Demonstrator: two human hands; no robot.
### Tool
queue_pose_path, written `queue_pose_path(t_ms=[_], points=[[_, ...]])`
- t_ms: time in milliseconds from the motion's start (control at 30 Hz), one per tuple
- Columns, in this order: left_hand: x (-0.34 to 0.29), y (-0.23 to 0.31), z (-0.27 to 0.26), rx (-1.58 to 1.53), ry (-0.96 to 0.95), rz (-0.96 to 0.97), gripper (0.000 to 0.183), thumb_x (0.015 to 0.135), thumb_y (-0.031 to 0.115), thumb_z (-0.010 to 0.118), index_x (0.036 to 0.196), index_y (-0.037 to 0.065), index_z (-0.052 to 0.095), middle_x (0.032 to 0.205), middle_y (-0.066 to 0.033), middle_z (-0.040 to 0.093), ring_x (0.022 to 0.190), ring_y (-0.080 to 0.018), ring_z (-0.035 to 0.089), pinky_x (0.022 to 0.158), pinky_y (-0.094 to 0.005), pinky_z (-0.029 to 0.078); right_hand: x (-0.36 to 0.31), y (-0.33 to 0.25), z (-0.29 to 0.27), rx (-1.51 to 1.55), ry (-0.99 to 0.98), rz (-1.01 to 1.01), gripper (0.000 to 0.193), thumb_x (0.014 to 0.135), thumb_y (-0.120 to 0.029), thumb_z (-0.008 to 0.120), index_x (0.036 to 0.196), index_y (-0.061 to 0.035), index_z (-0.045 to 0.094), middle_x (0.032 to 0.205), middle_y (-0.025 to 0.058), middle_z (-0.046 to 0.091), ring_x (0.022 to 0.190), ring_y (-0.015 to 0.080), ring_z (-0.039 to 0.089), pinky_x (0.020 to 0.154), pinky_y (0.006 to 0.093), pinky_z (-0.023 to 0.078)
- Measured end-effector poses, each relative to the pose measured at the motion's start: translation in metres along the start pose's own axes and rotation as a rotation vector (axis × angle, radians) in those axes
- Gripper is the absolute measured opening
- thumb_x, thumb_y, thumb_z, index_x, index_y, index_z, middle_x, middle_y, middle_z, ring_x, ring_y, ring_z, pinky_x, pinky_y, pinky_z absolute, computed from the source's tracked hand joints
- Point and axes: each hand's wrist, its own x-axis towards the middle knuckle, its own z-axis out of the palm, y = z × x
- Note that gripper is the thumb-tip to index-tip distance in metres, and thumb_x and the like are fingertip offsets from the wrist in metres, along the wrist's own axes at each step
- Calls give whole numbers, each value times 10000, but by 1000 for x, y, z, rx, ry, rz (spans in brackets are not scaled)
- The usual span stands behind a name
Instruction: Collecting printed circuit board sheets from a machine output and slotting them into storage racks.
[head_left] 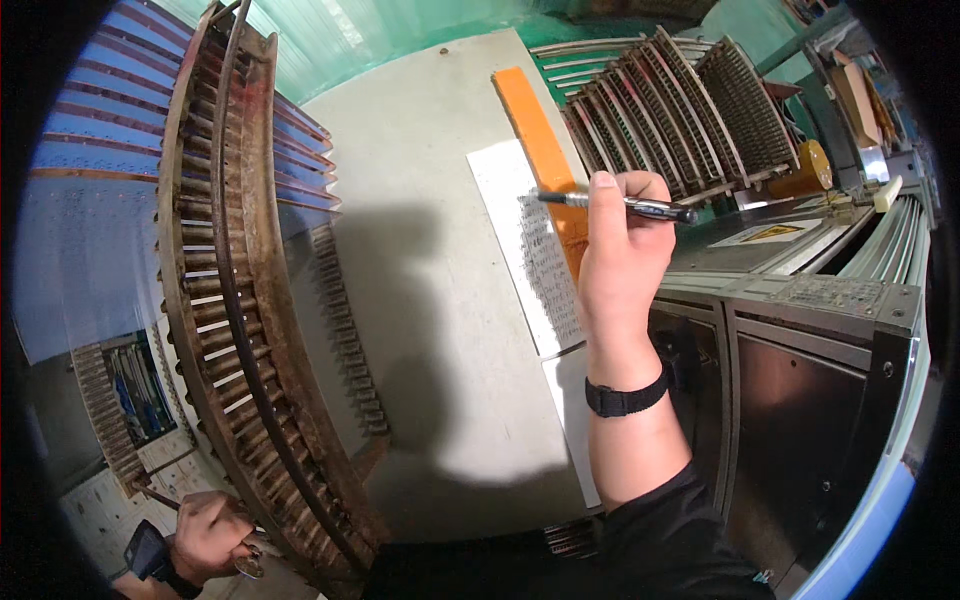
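My right hand point(630, 240), with a black band on its wrist, grips a dark pen point(655, 208). The pen's tip points left over a white sheet point(545, 270) covered with rows of handwriting. An orange strip point(530, 115) lies along the sheet's right side, partly behind my hand. At the lower left, beyond the roller track point(230, 250), is my left hand point(212, 535), with a dark watch on its wrist. Its fingers are curled closed beside a small shiny metal piece point(248, 562) and a thin rod point(158, 497); what they hold is unclear.
The grey tabletop point(400, 300) carries a second white sheet point(572, 410) below the first. A rack of roller tracks point(660, 115) stands at the far right. Metal cabinets point(795, 420) sit right of my arm. Blue sheeting point(95, 240) hangs left, and another track point(105, 420) is below it.
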Motion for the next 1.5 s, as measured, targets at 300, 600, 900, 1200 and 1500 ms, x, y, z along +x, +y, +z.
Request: queue_pose_path(t_ms=[300,600,900,1200,1500], points=[[-6,-34,40,568,685,378,487,573,52,801,1011,-32,606,986,-178,616,883,-373,589,786,-470,487,12,3,-1,38,58,70,179,952,-128,617,844,-118,475,676,-72,422,573,18,357,519,201,298],[6,-14,30,730,645,390,444,595,76,758,1012,-1,628,971,-157,611,898,-362,589,803,-460,481,14,7,-3,61,43,144,157,930,-97,645,883,-64,499,800,-24,508,718,51,471,662,219,409],[25,5,-2,458,14,281,141,682,133,729,820,161,726,859,-38,647,819,-268,628,751,-425,487,10,4,0,26,-5,78,155,953,-152,669,903,-40,573,807,-24,558,734,44,485,667,216,413],[45,55,-27,471,137,569,194,812,138,713,1004,118,731,959,-104,716,811,-273,655,692,-440,499,11,3,-5,9,-30,173,178,962,-187,674,911,-22,631,800,-32,581,735,41,486,667,214,401],[68,86,-32,352,67,546,200,842,224,680,1019,159,744,1005,-94,720,896,-319,693,751,-451,547,11,4,-3,65,-24,160,202,963,-204,676,953,-4,647,800,-41,573,724,30,475,651,195,386]])
